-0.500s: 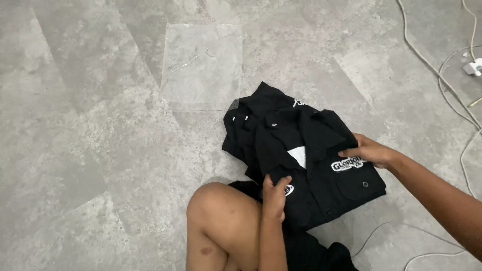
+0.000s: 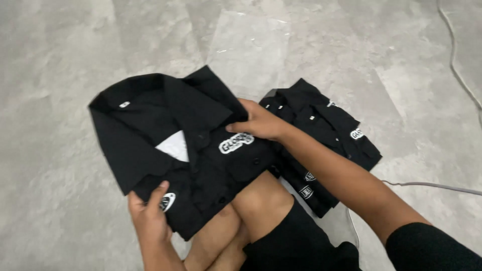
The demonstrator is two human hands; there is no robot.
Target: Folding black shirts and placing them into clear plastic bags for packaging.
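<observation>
Over my knee, my left hand (image 2: 149,217) and right hand (image 2: 258,123) each pinch the folded black shirt (image 2: 165,145); next it needs squaring for the clear bag (image 2: 251,47).

Folded black shirt (image 2: 186,150) lifted leftward off stack of shirts (image 2: 321,145), both hands gripping it

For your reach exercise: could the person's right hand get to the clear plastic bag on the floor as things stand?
Probably yes. The right hand rests on the held shirt, with the plastic bag lying flat on the floor just beyond it. Nothing stands between them, though the hand would first have to let go of the shirt.
</observation>
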